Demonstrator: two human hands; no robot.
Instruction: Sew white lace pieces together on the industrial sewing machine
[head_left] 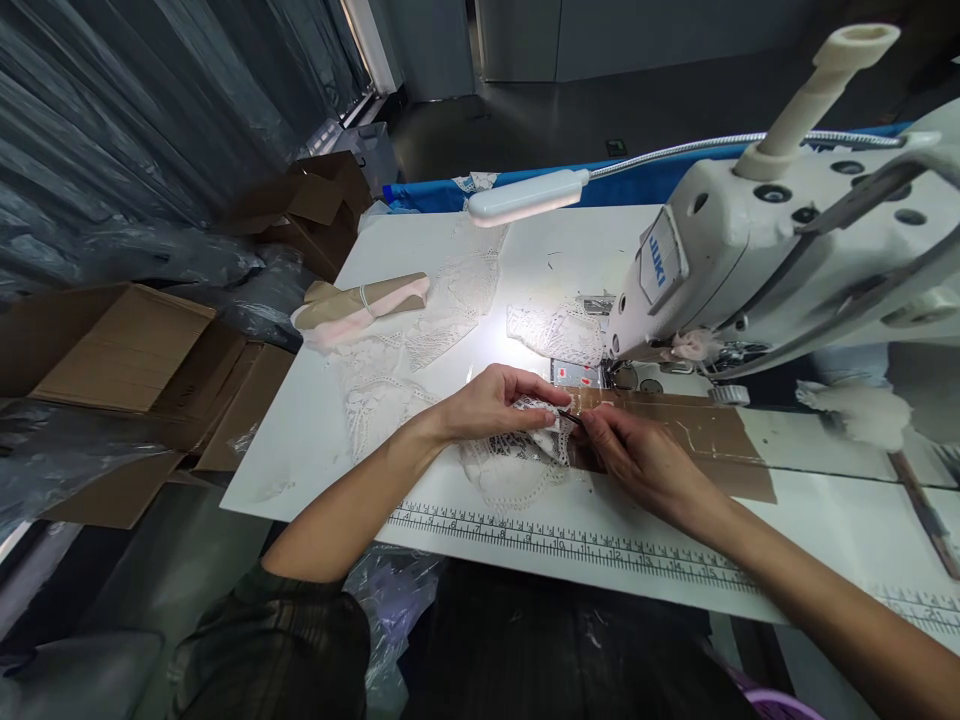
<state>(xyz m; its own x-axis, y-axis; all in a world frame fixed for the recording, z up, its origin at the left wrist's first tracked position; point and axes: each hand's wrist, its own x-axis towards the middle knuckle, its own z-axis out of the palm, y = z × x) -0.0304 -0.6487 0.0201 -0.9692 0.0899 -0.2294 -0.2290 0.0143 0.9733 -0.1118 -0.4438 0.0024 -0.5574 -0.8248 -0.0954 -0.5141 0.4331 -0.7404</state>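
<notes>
My left hand [499,402] is closed on a bunched piece of white lace [551,440], pinched between thumb and fingers. Part of that lace hangs below the hand and lies on the table. My right hand [626,445] is closed on a small, thin, dark pointed tool [571,416], whose tip meets the lace by the left fingertips. Most of the tool is hidden in the fingers, so its exact kind does not show. Just beyond the hands are the needle area and metal plate [570,373] of a white sewing machine [697,250]. Another lace piece [559,330] lies beside the plate.
A tied fabric roll [367,305] and spread lace [450,300] lie on the white table [292,440] at left. A lamp [529,197] hangs over the back. A printed ruler [555,545] runs along the front edge. Cardboard boxes [127,345] stand left of the table.
</notes>
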